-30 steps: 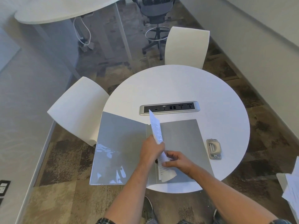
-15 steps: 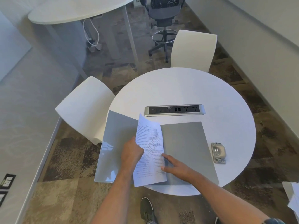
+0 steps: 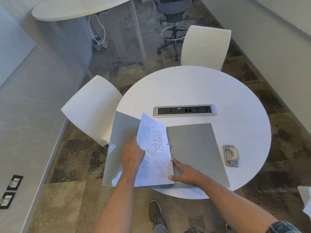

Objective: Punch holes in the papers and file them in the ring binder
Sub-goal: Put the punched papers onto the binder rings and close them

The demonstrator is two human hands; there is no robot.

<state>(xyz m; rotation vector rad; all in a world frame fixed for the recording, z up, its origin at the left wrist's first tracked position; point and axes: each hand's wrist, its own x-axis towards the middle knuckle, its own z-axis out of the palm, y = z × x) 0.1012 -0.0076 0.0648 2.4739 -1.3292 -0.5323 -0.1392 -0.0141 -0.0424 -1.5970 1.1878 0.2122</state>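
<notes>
A grey ring binder (image 3: pixel 195 148) lies open on the round white table (image 3: pixel 193 84), its left cover overhanging the table edge. The metal rings (image 3: pixel 170 151) show at the spine. Printed papers (image 3: pixel 155 153) sit on the rings, turned over onto the left cover and still lifted at the far end. My left hand (image 3: pixel 133 153) holds the papers by their left edge. My right hand (image 3: pixel 185 174) rests flat on the right cover, fingers apart, its fingertips near the lower ring. A metal hole punch (image 3: pixel 230 155) lies right of the binder.
A socket strip (image 3: pixel 185 111) is set into the table beyond the binder. White chairs stand at the left (image 3: pixel 90 108) and far side (image 3: pixel 205 47) of the table. More paper (image 3: pixel 306 200) shows at the right frame edge. My shoe (image 3: pixel 155 214) is under the table edge.
The papers swung from upright over the spine down to the left side of the binder, baring the rings. My left hand moved left with them; my right hand slid onto the right cover.
</notes>
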